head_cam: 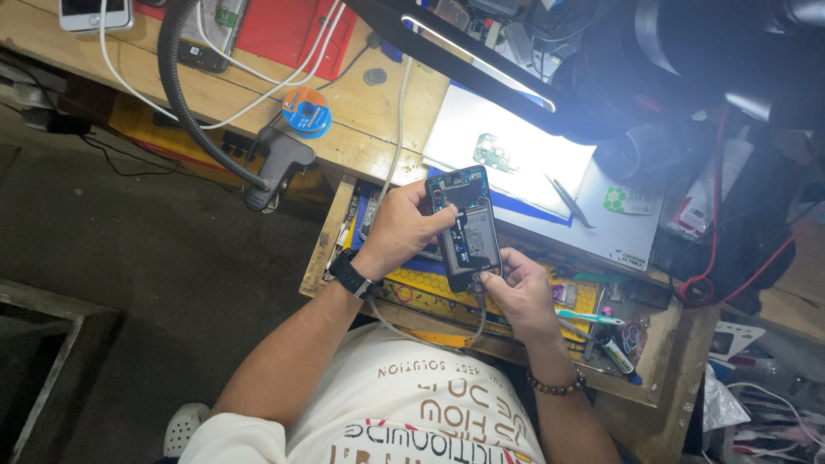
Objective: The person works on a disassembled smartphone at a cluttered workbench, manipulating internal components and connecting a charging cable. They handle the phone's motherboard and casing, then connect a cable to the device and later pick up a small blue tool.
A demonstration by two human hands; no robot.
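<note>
Left hand (404, 228), wrist banded by a black watch, is clamped on the upper edge of one opened black smartphone with exposed circuit board and battery (465, 230); right hand (520, 292) is closed on its lower end, where one grey cable (478, 320) is attached; phone is held over the cluttered wooden drawer (320, 249); judged light, rigid, fragile; best gripped by the frame edges; one metal tweezers (569, 201) lies on the white mat.

A white-framed phone screen (94, 12) lies top left; green-patterned label (627, 200) on the mat.
</note>
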